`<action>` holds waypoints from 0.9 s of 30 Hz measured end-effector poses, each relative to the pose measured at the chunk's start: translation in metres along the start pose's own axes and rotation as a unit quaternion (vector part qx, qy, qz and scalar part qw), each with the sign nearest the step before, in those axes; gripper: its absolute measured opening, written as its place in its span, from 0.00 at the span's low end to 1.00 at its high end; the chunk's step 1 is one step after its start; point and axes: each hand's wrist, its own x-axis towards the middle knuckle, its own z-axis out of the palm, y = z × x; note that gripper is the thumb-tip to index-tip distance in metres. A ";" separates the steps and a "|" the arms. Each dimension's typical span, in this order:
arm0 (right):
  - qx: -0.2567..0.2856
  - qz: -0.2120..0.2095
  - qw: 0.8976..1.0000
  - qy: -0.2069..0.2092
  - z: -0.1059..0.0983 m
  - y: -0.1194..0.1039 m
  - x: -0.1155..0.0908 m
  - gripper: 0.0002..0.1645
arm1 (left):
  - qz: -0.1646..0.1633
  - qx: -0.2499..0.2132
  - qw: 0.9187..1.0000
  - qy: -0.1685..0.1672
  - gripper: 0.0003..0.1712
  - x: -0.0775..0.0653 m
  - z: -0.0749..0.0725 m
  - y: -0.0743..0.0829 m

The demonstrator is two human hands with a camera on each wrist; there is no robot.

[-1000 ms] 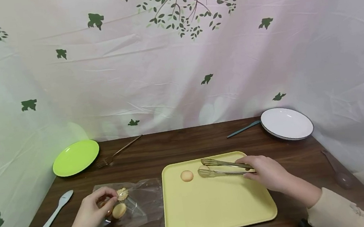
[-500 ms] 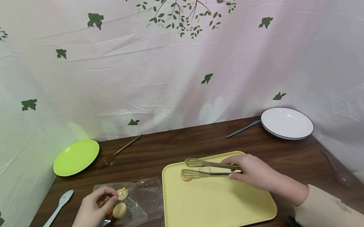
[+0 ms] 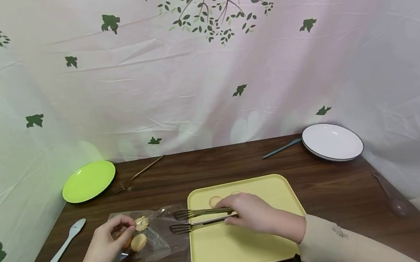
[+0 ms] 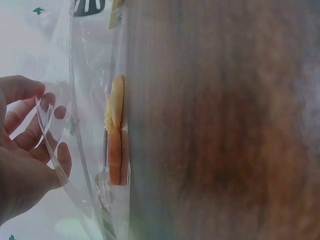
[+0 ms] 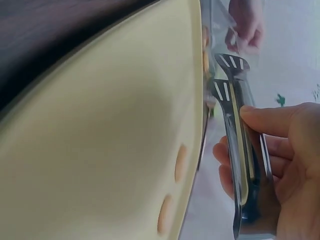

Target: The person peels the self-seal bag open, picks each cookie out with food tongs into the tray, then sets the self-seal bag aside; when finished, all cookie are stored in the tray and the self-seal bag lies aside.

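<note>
My left hand (image 3: pixel 107 246) pinches the edge of a clear plastic bag (image 4: pixel 80 150) and lifts it a little, so the bag's mouth gapes. Inside lie a few cookies, among them a round pale one (image 3: pixel 139 242) and a crinkled one (image 3: pixel 141 223); fingers partly hide a browner one. My right hand (image 3: pixel 253 214) grips metal slotted tongs (image 3: pixel 183 215), their arms apart with nothing between the tips. The tips reach past the left rim of a yellow tray (image 3: pixel 249 249), towards the bag. On the tray, a round cookie (image 3: pixel 215 201) lies beside another, partly hidden by the hand.
A green plate (image 3: pixel 88 181) and a fork (image 3: pixel 136 176) are at the back left, with a pale knife (image 3: pixel 60 252) at the left. At the back right are a blue-handled utensil (image 3: pixel 281 148) and a white dish (image 3: pixel 332 141). A spoon (image 3: pixel 392 197) lies far right.
My right hand has carried the tongs left and towards me, from above the tray's cookies to beyond its left rim. The left hand and the bag have hardly moved.
</note>
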 end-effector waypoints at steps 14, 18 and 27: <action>-0.065 -0.041 0.997 -0.008 0.032 -0.035 0.044 0.23 | -0.010 0.006 1.000 -0.003 0.02 0.000 0.000 0.002; -0.076 -0.049 0.996 -0.016 0.037 -0.043 0.053 0.26 | -0.011 0.006 1.000 -0.008 0.02 0.001 0.001 0.002; -0.071 -0.054 0.996 -0.015 0.045 -0.055 0.068 0.27 | -0.002 0.004 1.000 -0.009 0.02 0.002 0.004 0.001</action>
